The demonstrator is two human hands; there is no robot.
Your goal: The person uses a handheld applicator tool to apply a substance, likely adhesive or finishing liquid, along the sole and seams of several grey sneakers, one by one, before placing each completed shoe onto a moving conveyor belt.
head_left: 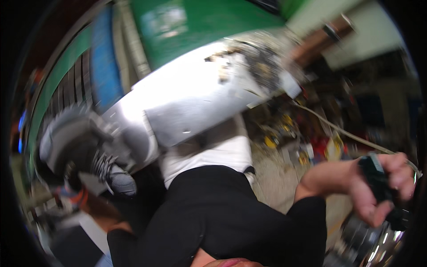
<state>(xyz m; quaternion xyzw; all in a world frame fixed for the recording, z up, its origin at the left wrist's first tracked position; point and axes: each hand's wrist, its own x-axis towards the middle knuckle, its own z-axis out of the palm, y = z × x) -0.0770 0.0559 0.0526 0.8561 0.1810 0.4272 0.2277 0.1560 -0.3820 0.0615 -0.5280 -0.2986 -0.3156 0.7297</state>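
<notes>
My left hand (73,180) is at the lower left, an orange band on its wrist, its fingers lost in shadow and blur. It is right against a grey lace-up sneaker (111,170) and a large rounded grey shape (66,138), perhaps part of the shoes. Whether it grips them cannot be made out. My right hand (367,196), raised at the right, has its fingers curled round a dark green, handle-like object (376,173). What kind of object it is does not show.
A shiny metal panel (195,102) slants across the middle, its far end scuffed and stained. Beyond it are a green surface (204,22) and a blue upright (106,58). A pale cord (338,129) runs toward my right hand. Blurred clutter (293,138) lies on the floor.
</notes>
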